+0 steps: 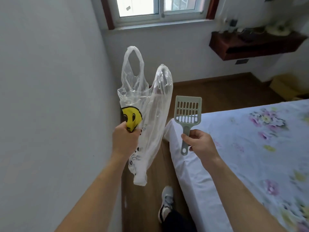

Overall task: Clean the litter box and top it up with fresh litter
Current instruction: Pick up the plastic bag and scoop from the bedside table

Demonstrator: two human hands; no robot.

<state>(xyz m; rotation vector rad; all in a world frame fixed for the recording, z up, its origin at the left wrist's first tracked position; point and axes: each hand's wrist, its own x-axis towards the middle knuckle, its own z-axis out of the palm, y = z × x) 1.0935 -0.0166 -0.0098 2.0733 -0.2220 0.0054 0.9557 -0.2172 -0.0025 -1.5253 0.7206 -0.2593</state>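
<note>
A narrow bedroom with white walls and a wood floor. The scoop is upright in the air; the right hand has its fingers curled round the handle. The left hand grips a clear bag at its middle, with the loops up. The bed is at the right, and the window and a shelf are far behind.

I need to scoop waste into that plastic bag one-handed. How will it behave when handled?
The plastic bag looks thin and floppy: it is see-through, creased and sags below the left hand. It is probably light and empty, since its handles stand up above the grip. Its mouth likely won't stay open unaided while the right hand holds the scoop.
</note>
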